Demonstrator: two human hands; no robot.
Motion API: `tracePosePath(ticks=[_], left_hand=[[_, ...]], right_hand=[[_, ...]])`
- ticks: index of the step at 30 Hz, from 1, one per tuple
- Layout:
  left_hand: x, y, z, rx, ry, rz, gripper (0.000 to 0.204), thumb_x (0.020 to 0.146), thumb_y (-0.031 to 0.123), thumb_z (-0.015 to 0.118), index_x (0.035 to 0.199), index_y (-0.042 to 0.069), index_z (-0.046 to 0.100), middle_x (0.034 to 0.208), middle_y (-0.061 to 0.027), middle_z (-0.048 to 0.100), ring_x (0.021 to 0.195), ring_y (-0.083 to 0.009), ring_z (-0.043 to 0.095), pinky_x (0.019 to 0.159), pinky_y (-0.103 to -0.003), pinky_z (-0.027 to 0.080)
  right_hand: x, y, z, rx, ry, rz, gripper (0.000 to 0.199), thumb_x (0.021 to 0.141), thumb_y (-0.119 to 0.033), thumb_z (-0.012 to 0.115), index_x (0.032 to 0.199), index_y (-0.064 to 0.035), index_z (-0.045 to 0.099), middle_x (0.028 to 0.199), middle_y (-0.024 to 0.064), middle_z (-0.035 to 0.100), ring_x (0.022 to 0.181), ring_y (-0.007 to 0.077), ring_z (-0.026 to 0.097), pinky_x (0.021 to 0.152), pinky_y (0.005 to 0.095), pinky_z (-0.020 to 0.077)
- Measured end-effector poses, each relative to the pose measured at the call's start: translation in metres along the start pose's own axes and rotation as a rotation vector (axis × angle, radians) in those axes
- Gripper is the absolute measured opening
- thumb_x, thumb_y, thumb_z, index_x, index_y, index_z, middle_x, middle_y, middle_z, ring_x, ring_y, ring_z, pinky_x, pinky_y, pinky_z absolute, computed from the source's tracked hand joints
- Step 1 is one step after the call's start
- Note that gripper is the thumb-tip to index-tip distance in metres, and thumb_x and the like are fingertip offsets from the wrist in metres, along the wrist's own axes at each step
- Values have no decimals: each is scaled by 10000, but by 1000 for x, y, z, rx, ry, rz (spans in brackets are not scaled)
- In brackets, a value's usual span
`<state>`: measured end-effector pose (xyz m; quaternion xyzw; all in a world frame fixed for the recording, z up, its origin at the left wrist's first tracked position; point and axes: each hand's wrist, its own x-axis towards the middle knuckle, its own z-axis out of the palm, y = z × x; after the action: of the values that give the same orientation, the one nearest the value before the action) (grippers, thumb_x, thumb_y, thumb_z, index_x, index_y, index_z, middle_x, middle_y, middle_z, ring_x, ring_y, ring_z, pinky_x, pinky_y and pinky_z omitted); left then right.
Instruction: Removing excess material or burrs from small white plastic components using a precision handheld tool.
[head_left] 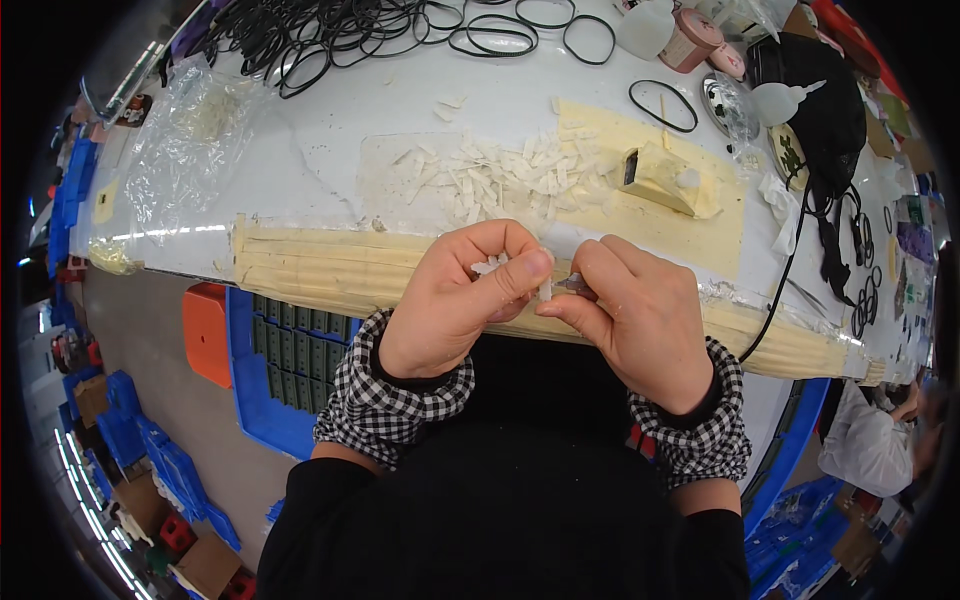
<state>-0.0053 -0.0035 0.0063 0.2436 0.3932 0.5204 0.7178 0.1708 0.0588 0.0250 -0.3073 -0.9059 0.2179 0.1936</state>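
Note:
My left hand (pixel 452 298) is closed at the table's front edge, with a bunch of small whitish strips (pixel 489 265) gathered inside its curled fingers. One narrow white strip (pixel 545 288) shows below its thumb tip, between the two hands. Close beside it, my right hand (pixel 645 320) pinches a small greyish piece (pixel 577 284); its kind is too small to tell. Just beyond both hands, a loose pile of pale strips (pixel 515 178) lies on the white table (pixel 310 140). A small block wrapped in yellowish tape (pixel 668 180) rests on a yellow taped patch to the right.
Yellowish tape (pixel 320 258) covers the table's front edge. Black rubber loops (pixel 330 35) are heaped at the far side. Clear plastic bags (pixel 185 150) lie left. A black cloth bag (pixel 822 110) with hanging cords sits right. Below left stands a blue crate (pixel 243 385) beside an orange stool (pixel 206 335).

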Motion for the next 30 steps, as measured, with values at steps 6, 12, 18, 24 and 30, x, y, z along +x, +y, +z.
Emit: tracePosePath(ticks=[6,12,18,24,30], left_hand=[[0,1,1,-5,-4,-9,168,929,180,583,830,46,564,668,61,473,545,-4,327,486,-174,243],[1,1,-2,-40,-59,-40,184,940,191,565,825,49,543,663,62,454,548,-12,325,495,-180,251],[1,4,-1,-53,-74,-52,195,945,199,554,821,50,533,660,62,445,556,-13,331,501,-182,254],[1,1,-3,-56,-96,-40,191,943,201,558,827,52,533,657,64,442,555,-14,334,502,-182,256],[2,4,-10,-87,51,116,223,974,241,470,838,63,480,768,-14,481,521,-17,308,490,-167,253]], right_hand=[[0,-2,-1,25,-22,25,350,777,-354,678,757,-50,506,644,76,493,557,264,526,490,345,404],[0,-2,-4,54,-85,29,340,803,-367,651,755,-63,507,635,69,494,558,266,528,481,348,403],[2,-2,-1,66,-27,12,330,817,-388,635,762,-87,511,628,52,494,552,252,536,470,345,414],[2,-1,-4,185,-90,20,311,807,-316,670,751,-50,520,632,75,496,553,271,511,493,339,398],[3,5,-9,346,36,176,181,808,-197,690,804,-61,570,663,66,531,557,238,543,494,333,412]])
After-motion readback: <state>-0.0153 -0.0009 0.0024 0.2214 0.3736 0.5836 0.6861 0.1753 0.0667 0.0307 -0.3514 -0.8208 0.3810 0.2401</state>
